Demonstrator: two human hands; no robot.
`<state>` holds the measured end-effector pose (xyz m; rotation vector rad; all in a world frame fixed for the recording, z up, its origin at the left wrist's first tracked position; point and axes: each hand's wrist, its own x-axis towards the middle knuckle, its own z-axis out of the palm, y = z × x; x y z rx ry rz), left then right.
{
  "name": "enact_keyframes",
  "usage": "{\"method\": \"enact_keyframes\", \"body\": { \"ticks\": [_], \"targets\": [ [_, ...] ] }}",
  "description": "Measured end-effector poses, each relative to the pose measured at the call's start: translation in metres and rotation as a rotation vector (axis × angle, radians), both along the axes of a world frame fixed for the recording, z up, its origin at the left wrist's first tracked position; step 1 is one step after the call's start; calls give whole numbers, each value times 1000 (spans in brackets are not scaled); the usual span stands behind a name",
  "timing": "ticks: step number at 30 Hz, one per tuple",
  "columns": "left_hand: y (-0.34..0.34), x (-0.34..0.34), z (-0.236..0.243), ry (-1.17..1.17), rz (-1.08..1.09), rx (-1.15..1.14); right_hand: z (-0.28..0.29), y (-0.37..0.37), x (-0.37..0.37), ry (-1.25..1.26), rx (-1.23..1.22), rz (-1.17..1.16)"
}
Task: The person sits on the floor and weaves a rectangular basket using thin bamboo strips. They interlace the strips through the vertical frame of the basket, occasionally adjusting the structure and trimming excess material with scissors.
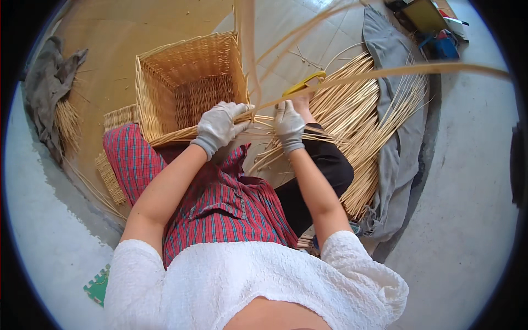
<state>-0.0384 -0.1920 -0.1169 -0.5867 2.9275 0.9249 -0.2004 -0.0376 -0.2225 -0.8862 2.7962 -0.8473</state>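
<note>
A square woven wicker basket stands tilted in front of me, its open top facing me and its inside darker at the bottom. My left hand, in a pale work glove, is closed round the near right corner of its rim. Just to the right, my gloved right hand pinches thin wicker strands that come out of that corner. Long loose strands arc upward and off to the right, close to the camera and partly blurred. Which strand runs between the right fingers is hard to make out.
A big bundle of wicker rods lies on grey cloth to the right. More rods stick out from dark cloth at left. A yellow slipper is beyond my right hand. Plaid cloth covers my lap.
</note>
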Motion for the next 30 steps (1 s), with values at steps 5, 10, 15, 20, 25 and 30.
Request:
{"method": "enact_keyframes", "body": {
  "ticks": [5,10,15,20,25,30],
  "targets": [
    [-11,-1,-6,227,-117,-240,15,-20,-22,241,-52,172],
    [-36,-2,-2,160,-343,-74,153,-16,2,-275,-450,800],
    [-56,-2,10,51,-477,152,256,-16,-9,-1402,-587,974],
    [-59,4,-13,58,-414,120,260,0,-11,-1332,-182,1182],
    [-50,3,-12,149,-426,213,244,6,18,-1022,-272,1223],
    [-53,9,-23,199,-383,209,206,36,50,-527,265,1629]
  ]
}}
